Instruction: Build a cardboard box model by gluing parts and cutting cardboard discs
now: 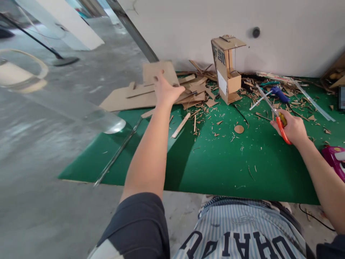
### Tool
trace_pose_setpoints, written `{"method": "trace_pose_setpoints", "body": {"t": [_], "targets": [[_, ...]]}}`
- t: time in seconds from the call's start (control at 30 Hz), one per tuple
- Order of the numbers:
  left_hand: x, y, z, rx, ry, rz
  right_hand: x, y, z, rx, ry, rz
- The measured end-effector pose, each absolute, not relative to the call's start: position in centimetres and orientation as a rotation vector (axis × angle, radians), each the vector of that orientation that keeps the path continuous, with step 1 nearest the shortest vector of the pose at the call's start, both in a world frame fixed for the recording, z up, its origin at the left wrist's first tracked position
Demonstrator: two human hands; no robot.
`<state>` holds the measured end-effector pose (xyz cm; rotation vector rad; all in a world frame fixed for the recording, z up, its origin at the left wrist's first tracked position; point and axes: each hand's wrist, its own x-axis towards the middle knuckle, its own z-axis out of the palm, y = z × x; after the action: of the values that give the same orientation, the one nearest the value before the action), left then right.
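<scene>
My left hand [165, 90] reaches far forward and grips a flat rectangular cardboard piece [159, 71] lifted above a pile of cardboard sheets [126, 98] at the mat's back left. My right hand [292, 127] is closed on a pair of scissors with orange handles [281, 129]; the long blades [265, 99] point up and away to the left. A small round cardboard disc [238, 129] lies on the green mat [215, 162] between my hands.
A tall cardboard box model [228, 68] stands against the white wall. Cardboard scraps and strips [198, 91] litter the mat. A blue-handled tool [280, 94], clear plastic strips [312, 100], a metal ruler [118, 151] and a pink object [335, 162] lie around. Concrete floor lies left.
</scene>
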<state>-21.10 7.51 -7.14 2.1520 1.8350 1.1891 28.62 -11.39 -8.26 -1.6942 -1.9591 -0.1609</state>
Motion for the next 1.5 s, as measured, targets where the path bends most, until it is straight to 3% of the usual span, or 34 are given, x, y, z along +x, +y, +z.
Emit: {"method": "trace_pose_setpoints", "body": {"t": [0.1, 0.27, 0.4, 0.53, 0.9, 1.27, 1.5], "targets": [[-19.2, 7.3, -6.1, 1.79, 2.143, 1.519, 28.3, -11.6, -8.3, -1.612, -1.912, -0.027], [-14.6, 4.2, -3.7, 2.131, 1.838, 2.044, 27.2, -11.7, -8.3, -1.453, -1.865, 0.281], [-11.9, 1.1, -3.3, 2.451, 1.486, 1.843, 25.9, -12.1, -7.8, -1.357, -1.768, 0.477], [-11.1, -0.2, -3.8, 2.652, 1.441, 1.619, 25.5, -12.4, -7.4, -1.334, -1.738, 0.483], [-12.0, 0.4, -5.1, 2.727, 1.406, 1.574, 25.5, -12.1, -7.7, -1.493, -1.68, 0.464], [-9.0, -0.5, -3.2, 2.605, 1.44, 1.531, 25.1, -12.3, -7.8, -1.452, -1.811, 0.427], [-7.0, -2.1, -2.5, 2.744, 1.35, 1.465, 24.4, -11.9, -7.9, -1.442, -1.543, 0.591]]}}
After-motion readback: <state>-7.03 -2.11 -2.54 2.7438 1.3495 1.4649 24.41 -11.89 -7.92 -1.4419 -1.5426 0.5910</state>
